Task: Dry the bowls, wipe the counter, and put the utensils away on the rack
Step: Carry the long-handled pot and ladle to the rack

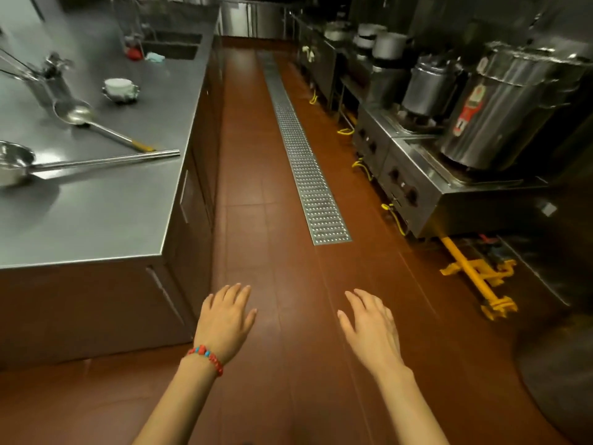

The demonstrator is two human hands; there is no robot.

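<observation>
Now | I read: nothing begun | left hand [224,319], right hand [369,329] spread, empty, over floor | next: reach steel counter [106,216], ladle [80,115], white bowl [118,86]

Dim, soft, wide-angle edge distortion

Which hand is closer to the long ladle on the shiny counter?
The left hand, the one with the bead bracelet. It hovers over the floor beside the counter's corner, below the long ladle. The right hand is farther out over the aisle floor.
</observation>
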